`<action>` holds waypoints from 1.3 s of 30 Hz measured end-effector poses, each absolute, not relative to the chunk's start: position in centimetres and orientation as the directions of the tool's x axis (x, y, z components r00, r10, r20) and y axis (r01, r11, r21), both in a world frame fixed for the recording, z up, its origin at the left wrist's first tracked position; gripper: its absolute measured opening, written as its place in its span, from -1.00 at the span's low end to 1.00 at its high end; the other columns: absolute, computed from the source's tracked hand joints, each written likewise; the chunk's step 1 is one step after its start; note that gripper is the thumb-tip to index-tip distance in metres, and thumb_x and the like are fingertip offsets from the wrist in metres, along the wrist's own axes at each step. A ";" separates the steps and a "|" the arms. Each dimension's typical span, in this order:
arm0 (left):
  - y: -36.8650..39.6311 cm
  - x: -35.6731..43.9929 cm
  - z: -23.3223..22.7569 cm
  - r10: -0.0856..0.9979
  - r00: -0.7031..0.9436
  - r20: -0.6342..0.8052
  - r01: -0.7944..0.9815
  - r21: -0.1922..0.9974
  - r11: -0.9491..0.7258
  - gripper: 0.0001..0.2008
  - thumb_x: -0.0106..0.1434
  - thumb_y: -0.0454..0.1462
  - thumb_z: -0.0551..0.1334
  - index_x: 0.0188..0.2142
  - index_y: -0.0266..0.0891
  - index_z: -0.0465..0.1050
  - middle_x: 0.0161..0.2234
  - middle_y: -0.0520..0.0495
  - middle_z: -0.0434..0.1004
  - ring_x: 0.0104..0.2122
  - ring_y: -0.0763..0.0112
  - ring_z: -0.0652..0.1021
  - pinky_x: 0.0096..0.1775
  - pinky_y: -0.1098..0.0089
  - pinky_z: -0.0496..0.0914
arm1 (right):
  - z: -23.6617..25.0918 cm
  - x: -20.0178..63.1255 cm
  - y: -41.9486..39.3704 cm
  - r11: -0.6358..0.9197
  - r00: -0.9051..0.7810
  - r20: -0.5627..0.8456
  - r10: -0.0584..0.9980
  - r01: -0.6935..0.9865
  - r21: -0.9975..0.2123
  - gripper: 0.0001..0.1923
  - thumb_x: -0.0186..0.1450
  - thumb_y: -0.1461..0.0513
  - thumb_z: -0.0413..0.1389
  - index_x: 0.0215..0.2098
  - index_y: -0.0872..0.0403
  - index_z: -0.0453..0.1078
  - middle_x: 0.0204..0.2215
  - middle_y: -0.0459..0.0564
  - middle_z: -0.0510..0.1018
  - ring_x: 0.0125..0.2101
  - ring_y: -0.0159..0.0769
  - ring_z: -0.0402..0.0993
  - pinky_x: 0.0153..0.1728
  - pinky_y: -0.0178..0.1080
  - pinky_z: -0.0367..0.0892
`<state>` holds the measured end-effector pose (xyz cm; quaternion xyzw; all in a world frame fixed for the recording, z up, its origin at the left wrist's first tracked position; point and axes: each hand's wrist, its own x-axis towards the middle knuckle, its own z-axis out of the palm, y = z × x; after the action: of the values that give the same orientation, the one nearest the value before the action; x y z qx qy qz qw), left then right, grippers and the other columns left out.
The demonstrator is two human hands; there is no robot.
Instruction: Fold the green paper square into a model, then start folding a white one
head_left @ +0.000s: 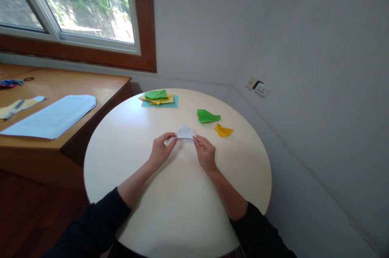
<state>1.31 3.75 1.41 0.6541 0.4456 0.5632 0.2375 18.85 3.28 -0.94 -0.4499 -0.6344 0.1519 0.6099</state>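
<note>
head view, looking down on the round white bench (182, 201). my left hand (160, 150) and my right hand (206, 153) rest on the bench top, each pinching one lower corner of a folded white paper (184, 133); the fingers are closed narrow on its edges. the paper forms a flat triangle, apex pointing away from me, lying near the middle of the bench between my two hands. beyond it and to the right lie a folded green paper (207, 116) and, just beside that, a folded yellow paper (223, 130); both are apart from the white one. at the far edge of the bench sits a stack of coloured sheets (159, 99), green on top, then yellow, blue beneath. to the left stands a wooden desk (100, 86) carrying a pale blue sheet (53, 116).
</note>
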 end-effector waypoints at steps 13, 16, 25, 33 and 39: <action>3.8 1.5 1.4 0.891 -0.006 0.455 0.148 0.881 -0.449 -0.80 0.06 -0.22 0.27 -0.32 -0.27 0.48 -0.17 -0.19 0.53 -0.17 0.28 0.52 -0.07 0.24 0.40 | -0.1 18.9 3.0 0.529 0.199 0.646 0.737 0.426 -0.734 -0.80 0.23 0.19 0.07 -0.27 0.06 0.50 -0.28 0.06 0.59 -0.24 -0.23 0.51 -0.24 -0.20 0.46; 3.8 1.5 1.5 0.891 -0.017 0.454 0.123 0.885 -0.449 -0.83 0.07 -0.22 0.26 -0.36 -0.28 0.50 -0.19 -0.20 0.53 -0.19 0.28 0.54 -0.08 0.23 0.41 | -0.1 18.9 3.0 0.531 0.195 0.647 0.737 0.426 -0.733 -0.81 0.23 0.19 0.07 -0.29 0.06 0.50 -0.27 0.06 0.59 -0.24 -0.23 0.52 -0.24 -0.20 0.46; 3.7 1.5 1.4 0.906 -0.055 0.419 0.102 0.905 -0.412 -0.83 0.05 -0.20 0.27 -0.43 -0.29 0.47 -0.25 -0.18 0.56 -0.24 0.29 0.56 -0.11 0.23 0.43 | -0.3 18.8 3.0 0.529 0.199 0.636 0.746 0.404 -0.746 -0.81 0.22 0.18 0.08 -0.29 0.07 0.50 -0.28 0.06 0.58 -0.24 -0.23 0.51 -0.26 -0.21 0.47; 3.6 1.5 1.7 0.913 -0.066 0.403 0.114 0.912 -0.394 -0.82 0.03 -0.19 0.29 -0.48 -0.29 0.44 -0.28 -0.16 0.56 -0.30 0.31 0.56 -0.15 0.24 0.45 | -0.2 18.9 2.8 0.528 0.199 0.631 0.750 0.396 -0.752 -0.83 0.19 0.17 0.12 -0.31 0.06 0.49 -0.29 0.04 0.58 -0.25 -0.23 0.52 -0.27 -0.20 0.47; 3.4 1.6 2.0 0.908 -0.069 0.414 0.111 0.907 -0.406 -0.82 0.02 -0.20 0.29 -0.51 -0.28 0.39 -0.36 -0.10 0.54 -0.32 0.34 0.55 -0.18 0.29 0.46 | 0.0 18.8 2.7 0.523 0.208 0.646 0.734 0.434 -0.734 -0.87 0.18 0.17 0.13 -0.36 0.04 0.48 -0.32 0.02 0.59 -0.27 -0.24 0.52 -0.25 -0.19 0.45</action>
<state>1.55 3.43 1.99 0.5937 0.4291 0.5919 0.3363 18.85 2.66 0.04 -0.4730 -0.6173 0.1220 0.6167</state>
